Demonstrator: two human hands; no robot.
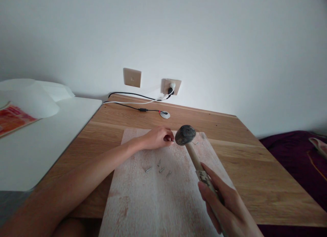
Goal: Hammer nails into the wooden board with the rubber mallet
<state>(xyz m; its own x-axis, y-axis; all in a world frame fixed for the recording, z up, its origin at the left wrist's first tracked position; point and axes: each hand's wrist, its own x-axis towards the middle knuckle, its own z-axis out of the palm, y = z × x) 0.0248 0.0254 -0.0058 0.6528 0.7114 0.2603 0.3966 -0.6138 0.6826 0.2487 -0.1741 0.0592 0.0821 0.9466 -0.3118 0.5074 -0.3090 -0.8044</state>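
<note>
My right hand [226,204] is wrapped round the wooden handle of a hammer [189,141], whose dark head hangs just above the far part of a pale, worn board [143,196]. My left hand [158,137] rests on the board beside the hammer head, fingers pinched on a small nail that I can barely see. Several loose nails [159,169] lie on the board between my arms.
The board lies on a wooden table [255,162] against a white wall with a switch plate [132,77] and a socket [171,86]. Black and white cables [138,102] run along the table's far edge. A white surface [38,141] adjoins at left; dark purple fabric [293,155] at right.
</note>
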